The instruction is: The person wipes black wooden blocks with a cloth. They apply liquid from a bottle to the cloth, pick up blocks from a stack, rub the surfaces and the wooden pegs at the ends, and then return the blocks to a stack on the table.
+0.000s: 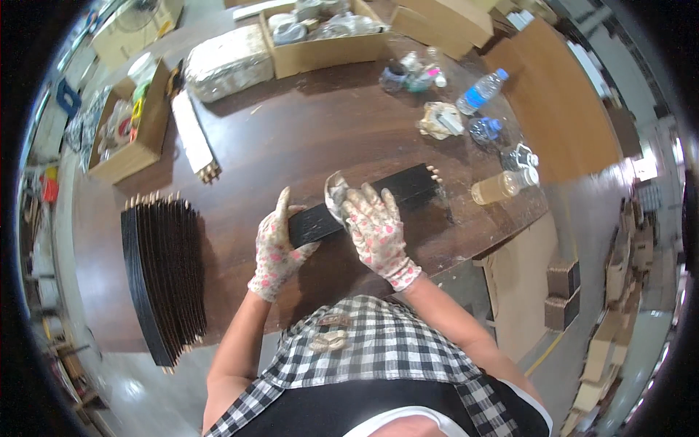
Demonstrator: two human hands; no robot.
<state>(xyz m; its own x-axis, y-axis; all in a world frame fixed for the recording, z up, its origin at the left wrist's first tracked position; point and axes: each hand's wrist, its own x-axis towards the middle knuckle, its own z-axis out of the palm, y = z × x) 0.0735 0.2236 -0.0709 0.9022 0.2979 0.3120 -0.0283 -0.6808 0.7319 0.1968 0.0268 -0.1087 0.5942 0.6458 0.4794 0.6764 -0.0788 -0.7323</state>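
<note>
A black wooden slat (397, 188) with pale dowel-like pegs at its far right end lies slantwise on the brown table in front of me. My left hand (277, 244), in a white glove with pink flowers, grips the slat's near left end, thumb on one side and fingers along the other. My right hand (375, 229), gloved alike, presses a crumpled greyish-white rag (335, 195) onto the slat's upper face near its middle. The rag is partly hidden under the fingers. To the left stands a row of several similar black slats (164, 280), pegs showing at both ends.
A white strip-like bundle with pegged ends (193, 138) lies beyond the row. Open cardboard boxes (328, 60) and a plastic-wrapped block (229, 62) line the back. At the right stand a water bottle (482, 92), a jar of amber liquid (502, 186) and crumpled paper (440, 120).
</note>
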